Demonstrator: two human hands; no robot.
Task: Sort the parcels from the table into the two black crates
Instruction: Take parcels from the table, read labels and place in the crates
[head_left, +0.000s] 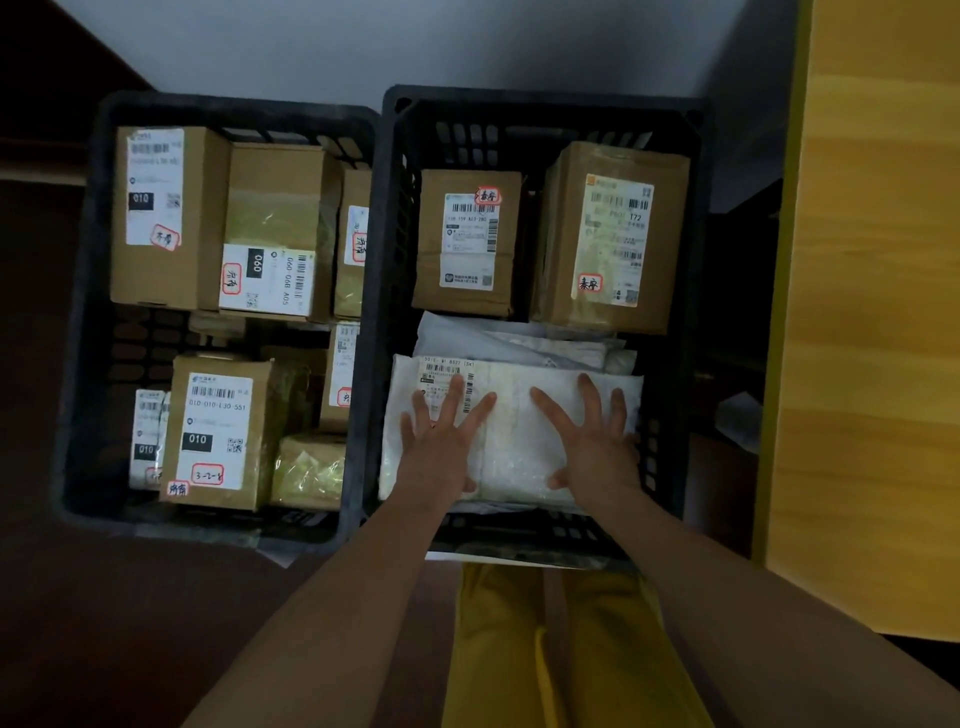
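Both sets of fingers are spread wide and straight, lying flat: the left hand (441, 441) and the right hand (597, 441) press down side by side on a white, soft plastic mailer bag with a barcode label (511, 431), gripping nothing. That bag lies lower centre of the frame, in the near half of the right black slatted plastic crate (540, 104), atop other pale bags. Behind it, upper right, stand two brown cardboard boxes with white labels (467, 241). The left black slatted plastic crate (234, 106), at the left of the frame, holds more such boxes. The risk, as I judge it: the slippery bag could slide off the uneven pile once the palms lift, or hard pressing could crush soft contents beneath.
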